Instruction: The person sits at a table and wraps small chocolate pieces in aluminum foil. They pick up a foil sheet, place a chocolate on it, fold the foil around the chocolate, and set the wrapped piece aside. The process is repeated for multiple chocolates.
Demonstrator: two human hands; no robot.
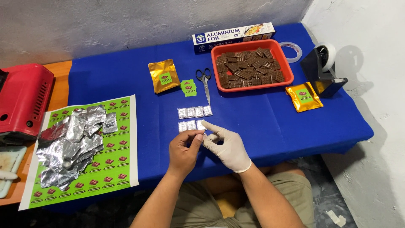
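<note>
blue cloth (261, 122): matt | foil sheets (74, 143): crinkled, shiny | red tray (252, 45): glossy plastic

Scissors (205, 82) left of chocolate tray (252, 85), foil box (233, 36) behind.

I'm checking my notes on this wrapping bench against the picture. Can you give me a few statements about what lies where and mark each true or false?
1. The right hand wears a white glove. True.
2. The red tray holds scissors. False: it holds chocolate pieces; the scissors lie on the blue cloth left of it.
3. Cut foil sheets are piled on the green label sheet. True.
4. The left hand rests on the foil box. False: it meets the right hand by the small foil-wrapped squares.
5. A gold pouch lies right of the tray. True.
</note>
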